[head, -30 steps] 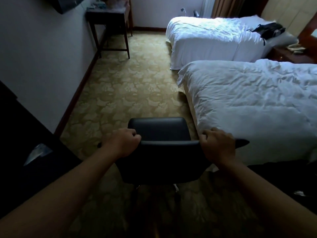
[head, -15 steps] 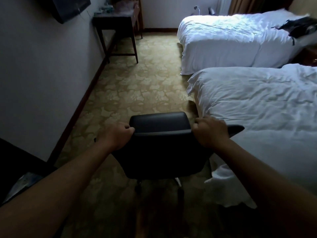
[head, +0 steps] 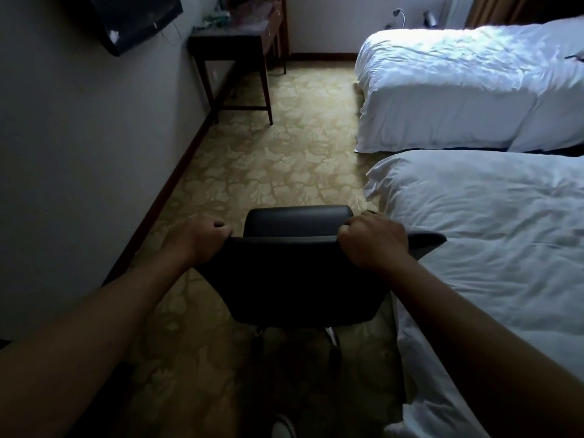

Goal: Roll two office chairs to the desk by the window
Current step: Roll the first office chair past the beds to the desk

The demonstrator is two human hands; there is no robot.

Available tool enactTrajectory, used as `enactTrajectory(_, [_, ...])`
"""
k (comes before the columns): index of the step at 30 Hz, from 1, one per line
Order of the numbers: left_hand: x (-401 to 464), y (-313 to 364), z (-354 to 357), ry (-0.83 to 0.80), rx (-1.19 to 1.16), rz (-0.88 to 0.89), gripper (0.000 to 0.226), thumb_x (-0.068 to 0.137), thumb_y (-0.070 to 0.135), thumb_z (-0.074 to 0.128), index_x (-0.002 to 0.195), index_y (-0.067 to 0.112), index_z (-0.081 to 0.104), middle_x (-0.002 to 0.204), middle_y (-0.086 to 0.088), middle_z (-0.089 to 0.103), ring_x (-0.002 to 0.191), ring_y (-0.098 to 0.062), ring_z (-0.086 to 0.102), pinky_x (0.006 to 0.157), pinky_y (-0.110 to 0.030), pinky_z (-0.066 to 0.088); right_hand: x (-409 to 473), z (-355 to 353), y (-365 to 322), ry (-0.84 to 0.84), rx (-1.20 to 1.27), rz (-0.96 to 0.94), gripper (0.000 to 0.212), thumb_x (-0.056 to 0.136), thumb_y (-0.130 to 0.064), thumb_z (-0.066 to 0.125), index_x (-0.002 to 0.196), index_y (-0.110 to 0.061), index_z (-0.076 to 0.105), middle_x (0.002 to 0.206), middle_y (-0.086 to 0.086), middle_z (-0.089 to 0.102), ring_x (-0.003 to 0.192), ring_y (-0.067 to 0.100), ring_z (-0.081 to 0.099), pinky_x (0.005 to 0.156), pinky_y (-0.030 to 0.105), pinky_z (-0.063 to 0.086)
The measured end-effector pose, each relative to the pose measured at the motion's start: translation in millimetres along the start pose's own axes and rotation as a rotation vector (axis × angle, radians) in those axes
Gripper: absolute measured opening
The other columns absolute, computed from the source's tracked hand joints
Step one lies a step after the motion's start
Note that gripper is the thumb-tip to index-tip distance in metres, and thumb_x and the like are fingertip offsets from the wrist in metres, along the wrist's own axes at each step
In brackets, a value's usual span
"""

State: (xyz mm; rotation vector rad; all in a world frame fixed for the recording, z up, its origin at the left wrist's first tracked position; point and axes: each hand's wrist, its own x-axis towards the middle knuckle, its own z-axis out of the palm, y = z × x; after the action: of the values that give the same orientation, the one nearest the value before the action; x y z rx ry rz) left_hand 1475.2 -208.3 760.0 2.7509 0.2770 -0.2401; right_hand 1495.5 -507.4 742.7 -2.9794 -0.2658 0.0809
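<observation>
Your left hand [head: 202, 240] and right hand [head: 373, 243] grip the office chair [head: 294, 279] backrest's top edge, fingers curled tightly over it.

Hotel room. Two beds with white duvets, near bed [head: 493, 235] and far bed [head: 458, 86], side by side on the right. Patterned beige carpet [head: 284, 172] wall to wall. Dark desk [head: 234, 42] against the left wall, far end. Wall-mounted TV [head: 136, 20] above. Curtain [head: 505, 9] and bedside lamp [head: 398, 12] at the back.
</observation>
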Motion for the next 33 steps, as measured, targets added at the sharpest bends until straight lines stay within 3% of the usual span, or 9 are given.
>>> enactTrajectory(3, [60.3,15.0,-8.2,0.013,-0.044,0.008,0.03,0.091,0.019,0.05,0.089,-0.005,0.068,0.083,-0.012,0.062,0.06,-0.015,0.044,0.049,-0.019,0.031,57.0,-1.1,9.6,0.026,-0.007,0.002,0.049,0.079,-0.042,0.026,0.093,-0.02,0.067,0.103,0.007,0.064,0.086,0.024,0.054,0.069,0.037,0.032])
enactTrajectory(7, [130.9,28.0,-18.2,0.036,-0.073,0.007,0.028,0.089,0.017,0.051,0.08,-0.005,0.067,0.078,-0.018,0.059,0.056,-0.016,0.04,0.046,-0.02,0.032,125.9,-2.4,16.0,0.006,0.008,-0.004,0.053,0.077,-0.044,0.022,0.093,-0.019,0.065,0.102,0.009,0.063,0.087,0.024,0.052,0.07,0.037,0.033])
enactTrajectory(10, [174.9,39.9,-22.4,0.024,-0.032,0.017,0.035,0.086,0.029,0.047,0.058,0.01,0.054,0.066,-0.006,0.06,0.058,-0.021,0.05,0.051,-0.032,0.032,169.4,-8.3,29.7,-0.036,0.013,0.01,0.039,0.079,-0.043,0.025,0.082,-0.024,0.058,0.099,0.008,0.064,0.079,0.021,0.047,0.067,0.036,0.03])
enactTrajectory(16, [267.0,63.3,-42.6,0.006,0.041,0.042,0.03,0.07,0.046,0.034,0.063,0.04,0.062,0.064,0.003,0.057,0.061,-0.017,0.051,0.052,-0.03,0.028,273.8,-22.9,44.3,0.048,-0.071,0.018,0.041,0.087,-0.038,0.033,0.089,-0.017,0.069,0.104,0.012,0.067,0.089,0.029,0.059,0.07,0.035,0.029])
enactTrajectory(20, [327.0,79.5,-49.8,-0.016,-0.02,0.006,0.037,0.075,0.042,0.04,0.057,0.012,0.053,0.063,-0.002,0.06,0.063,-0.023,0.054,0.056,-0.033,0.036,334.6,-26.7,56.6,0.053,-0.055,0.044,0.041,0.087,-0.037,0.034,0.092,-0.015,0.068,0.107,0.015,0.067,0.095,0.032,0.058,0.069,0.035,0.03])
enactTrajectory(22, [357.9,88.2,-52.6,-0.006,-0.037,-0.002,0.037,0.081,0.037,0.044,0.054,0.012,0.047,0.063,-0.005,0.06,0.058,-0.022,0.051,0.054,-0.033,0.034,366.4,-28.8,62.2,0.059,-0.032,0.062,0.043,0.085,-0.038,0.034,0.095,-0.016,0.069,0.109,0.014,0.067,0.097,0.032,0.058,0.07,0.037,0.03])
enactTrajectory(25, [398.7,101.8,-53.7,0.025,-0.018,-0.024,0.035,0.088,0.03,0.049,0.068,0.005,0.063,0.076,-0.013,0.067,0.057,-0.018,0.048,0.053,-0.029,0.032,410.5,-28.8,73.4,0.024,-0.016,0.053,0.047,0.079,-0.041,0.032,0.095,-0.017,0.069,0.109,0.014,0.066,0.097,0.032,0.057,0.072,0.039,0.031])
enactTrajectory(29, [444.9,117.6,-55.7,0.005,-0.04,-0.051,0.034,0.091,0.024,0.05,0.088,-0.003,0.069,0.082,-0.017,0.063,0.064,-0.018,0.046,0.052,-0.029,0.03,475.3,-34.6,86.5,-0.17,-0.007,0.041,0.053,0.079,-0.046,0.031,0.107,-0.018,0.067,0.115,0.014,0.064,0.097,0.03,0.057,0.072,0.038,0.035])
enactTrajectory(33, [495.2,135.2,-65.0,0.035,0.025,-0.058,0.032,0.092,0.023,0.05,0.089,-0.001,0.071,0.099,-0.02,0.07,0.075,-0.022,0.051,0.067,-0.036,0.042,529.6,-38.9,100.3,-0.173,0.04,0.041,0.056,0.078,-0.049,0.032,0.105,-0.013,0.066,0.11,0.015,0.065,0.086,0.028,0.057,0.067,0.036,0.037])
